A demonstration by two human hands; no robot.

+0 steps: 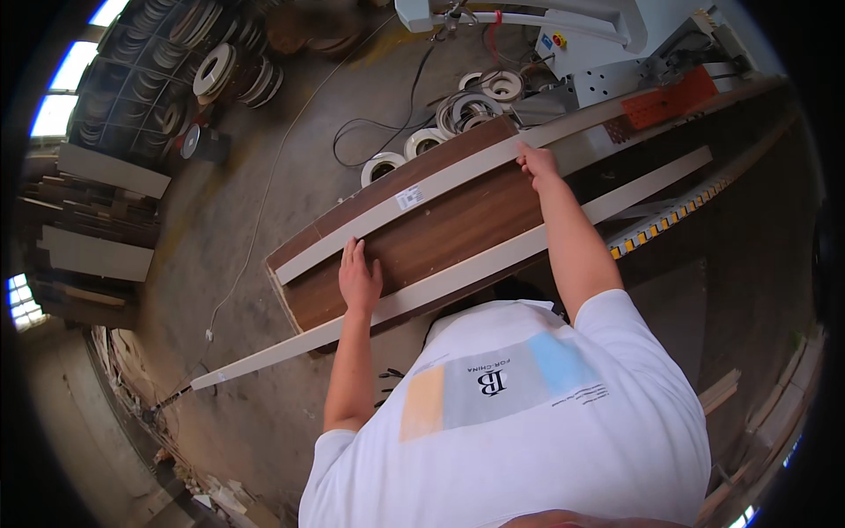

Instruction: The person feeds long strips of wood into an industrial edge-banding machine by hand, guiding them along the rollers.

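A long off-white strip of board [466, 172] with a small printed label lies slantwise over a dark brown wood-grain panel [449, 251]. My right hand [539, 165] is closed at the strip's near edge, fingers curled on it close to the machine. Farther left, my left hand [359, 280] has its fingers stretched out and thumb apart, the fingertips touching the same edge. A second long pale strip [493, 262] runs roughly parallel, nearer my body. It passes by my left wrist and behind my right forearm.
At the upper right stands a grey-white machine [598, 57] with a red perforated guard [673, 104]. White edging rolls [466, 110] and a black cable [387, 132] lie on the floor beyond the panel. Racked coils [167, 53] and stacked boards [97, 238] stand left; a yellow-marked roller track [669, 220] runs right.
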